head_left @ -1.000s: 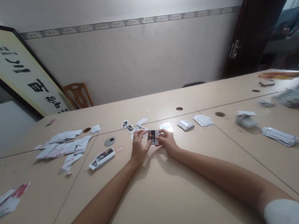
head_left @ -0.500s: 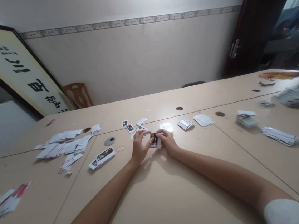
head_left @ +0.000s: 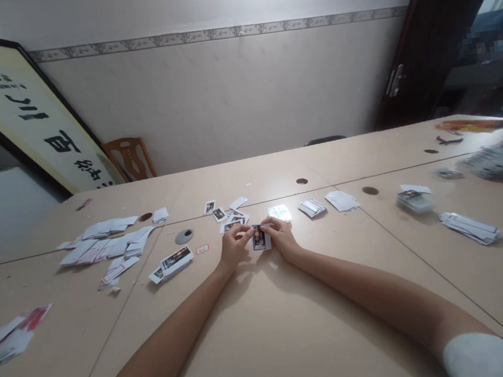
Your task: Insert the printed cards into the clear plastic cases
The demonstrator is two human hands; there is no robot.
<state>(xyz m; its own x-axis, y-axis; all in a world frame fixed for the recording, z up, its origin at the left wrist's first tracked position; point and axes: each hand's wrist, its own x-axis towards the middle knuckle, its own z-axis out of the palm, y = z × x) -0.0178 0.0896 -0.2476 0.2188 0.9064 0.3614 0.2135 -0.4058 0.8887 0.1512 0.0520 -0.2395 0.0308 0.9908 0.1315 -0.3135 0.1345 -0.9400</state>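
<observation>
Between my two hands, a small photo card [head_left: 260,239] with a dark picture and white border is held up over the table. My left hand [head_left: 234,243] pinches its left upper edge with thumb and fingertips. My right hand [head_left: 283,237] grips the card along its right upper side, fingers closed. Whether it is one card or a thin stack I cannot tell. Just beyond my left hand lie several loose photo cards [head_left: 219,214], partly overlapping. A clear plastic packet [head_left: 280,213] rests behind my right hand.
Left of my hands are a photo card stack [head_left: 177,260] and piles of white paper slips [head_left: 104,249]. To the right lie white card stacks [head_left: 312,208], a clear box of cards [head_left: 414,201] and a fanned stack [head_left: 469,228]. Cable holes [head_left: 370,190] pierce the table.
My left fingers have drawn in from a spread pose to a pinch at the card's edge, uncovering more of the picture. The right hand has barely moved.
</observation>
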